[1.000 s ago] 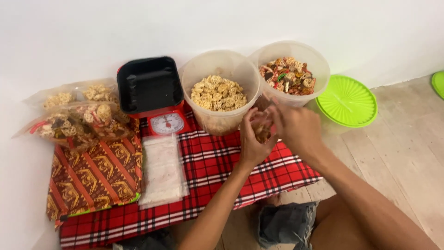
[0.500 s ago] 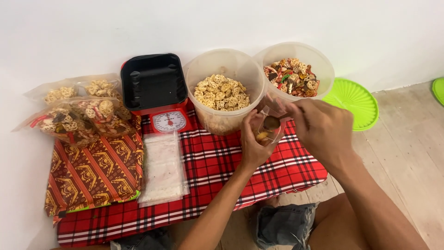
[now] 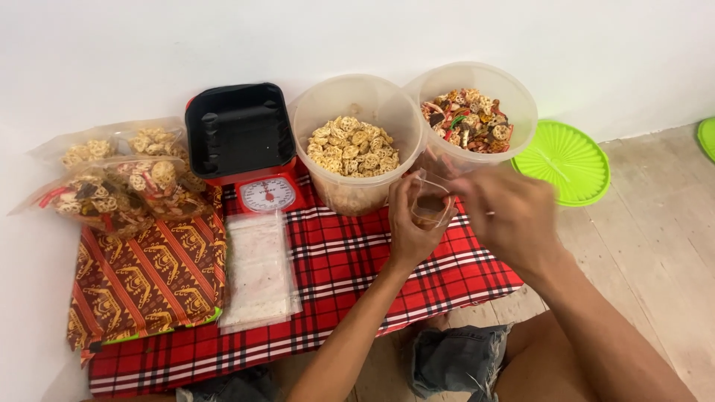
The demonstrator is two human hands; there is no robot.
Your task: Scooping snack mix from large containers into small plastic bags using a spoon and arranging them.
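hands pinch a thin, crinkly clear plastic bag.

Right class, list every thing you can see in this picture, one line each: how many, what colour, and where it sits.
Tub of plain crackers: one, clear with pale yellow snacks, centre back.
Tub of mixed crackers: one, clear with multicoloured snacks, right of the first tub.
Kitchen scale: one, red with black tray, left of the tubs.
Filled snack bags: several, clear, far left by the wall.
Stack of empty bags: one, clear, in front of the scale.
Patterned cloth: one, brown and orange, front left.
Checked cloth: one, red, under everything.
Lid: one, green, on the floor at right; a second green edge at far right.
Small bag: one, clear, held open.
Left hand: holds the small bag.
Right hand: blurred, at the small bag's mouth.
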